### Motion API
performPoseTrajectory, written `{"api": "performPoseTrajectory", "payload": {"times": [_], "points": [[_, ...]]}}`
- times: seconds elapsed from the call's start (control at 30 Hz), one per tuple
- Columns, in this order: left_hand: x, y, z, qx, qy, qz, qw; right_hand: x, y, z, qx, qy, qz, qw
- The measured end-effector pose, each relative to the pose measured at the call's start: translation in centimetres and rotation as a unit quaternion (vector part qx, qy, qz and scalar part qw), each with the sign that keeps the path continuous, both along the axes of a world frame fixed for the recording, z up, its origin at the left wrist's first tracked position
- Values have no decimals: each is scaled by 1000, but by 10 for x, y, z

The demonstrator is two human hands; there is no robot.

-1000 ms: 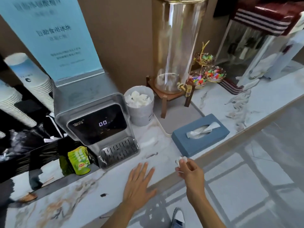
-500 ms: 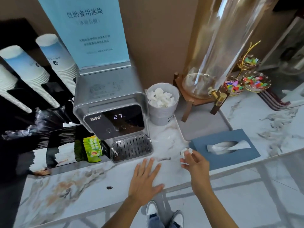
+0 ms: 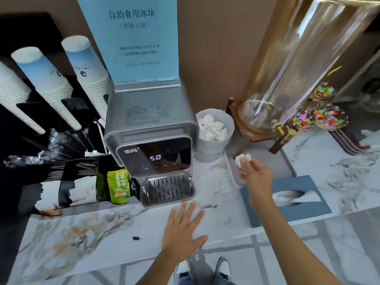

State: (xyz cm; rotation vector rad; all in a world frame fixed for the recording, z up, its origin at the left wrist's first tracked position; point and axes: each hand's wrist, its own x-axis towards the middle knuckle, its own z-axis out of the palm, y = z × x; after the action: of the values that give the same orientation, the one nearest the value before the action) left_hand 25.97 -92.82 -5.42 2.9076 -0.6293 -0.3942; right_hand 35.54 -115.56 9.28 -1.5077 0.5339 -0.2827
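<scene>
My right hand (image 3: pixel 256 175) pinches a crumpled white tissue (image 3: pixel 241 160) and holds it in the air, a short way right of and below a small white bin (image 3: pixel 211 150) that is filled with crumpled tissues. My left hand (image 3: pixel 183 229) lies flat, fingers spread, on the marble counter (image 3: pixel 92 229) in front of a silver water dispenser (image 3: pixel 151 140) whose display reads 50.
A blue tissue box (image 3: pixel 302 210) lies under my right forearm. Behind the hand a grey tray (image 3: pixel 265 159) carries a glass drink dispenser (image 3: pixel 287 75) on a wooden stand. Candy dishes (image 3: pixel 329 118) stand at right, paper cup stacks (image 3: pixel 51 83) and green tea bags (image 3: pixel 119 186) at left.
My right hand has lifted the tissue up and away from the counter edge toward the bin. The view has shifted closer to the dispenser, whose display went from 00 to 27 to 50. My left hand stays flat.
</scene>
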Motion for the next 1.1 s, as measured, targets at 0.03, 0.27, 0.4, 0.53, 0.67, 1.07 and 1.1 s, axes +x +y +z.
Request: {"api": "performPoseTrajectory", "payload": {"times": [0.03,0.27,0.4,0.53,0.67,1.07,1.1], "points": [[0,0,-1,-3,-2,2,1000,13,0,7,-5,-4,6,1000],[4,-1,-14,-14,19,0,1000,92,1,34,-127,-21,53,990],[5,-1,-19,-23,28,-4,999,123,2,36,-251,-23,80,964],[6,0,-16,-27,24,-9,999,143,5,32,-315,-1,93,945],[7,1,-15,-33,13,-18,999,156,7,30,-333,27,103,937],[8,2,-18,-17,-11,-32,999,153,5,29,-340,24,108,934],[9,2,-17,-15,-13,-34,999,150,5,29,-339,22,108,934]]}}
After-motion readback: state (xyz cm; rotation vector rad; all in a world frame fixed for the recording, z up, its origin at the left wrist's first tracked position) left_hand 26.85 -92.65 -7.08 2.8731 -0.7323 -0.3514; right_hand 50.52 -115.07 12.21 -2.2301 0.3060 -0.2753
